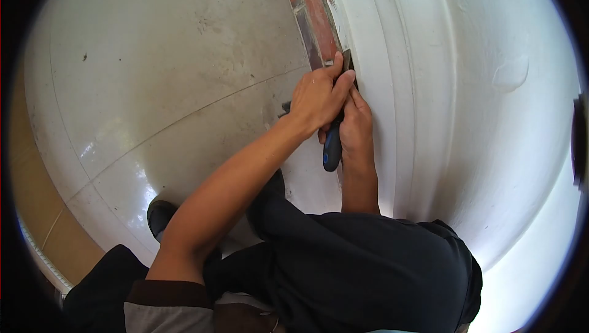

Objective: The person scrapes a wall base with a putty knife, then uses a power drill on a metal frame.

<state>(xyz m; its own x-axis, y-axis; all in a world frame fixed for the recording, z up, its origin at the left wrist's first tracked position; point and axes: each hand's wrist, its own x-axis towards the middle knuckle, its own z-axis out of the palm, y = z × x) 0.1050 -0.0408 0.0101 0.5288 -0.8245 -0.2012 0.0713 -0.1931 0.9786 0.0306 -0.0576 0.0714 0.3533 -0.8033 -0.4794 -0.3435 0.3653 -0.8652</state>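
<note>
Okay, both hands sit just past centre toward 1 o'clock, stacked on one tool. The right hand (357, 127) is wrapped tight around the grip of a blue-and-black plastic-handled scraper (332, 149), with the handle butt sticking out below the fist toward 6 o'clock. The left hand (316, 97) lies on top, fingers curled over the scraper's upper end and over the right hand's knuckles, thumb pointing to 12 o'clock.

The dark metal blade (347, 58) shows just above the left fingertips. It is set into the seam between the red-brown brick strip (313, 8) and the white moulded door frame (429, 88).

The brick strip runs up toward 12 o'clock. The frame fills everything from 1 to 4 o'clock. Glossy pale tiled floor (153, 75) covers 9 to 11 o'clock, scuffed, with grout lines visible.

A small dark bit shows beside the left wrist, but I cannot tell what it is.

At 7 o'clock there is a black shoe (158, 213) on the floor. Dark navy trousers (368, 265), knee bent, fill 5 to 6 o'clock.
</note>
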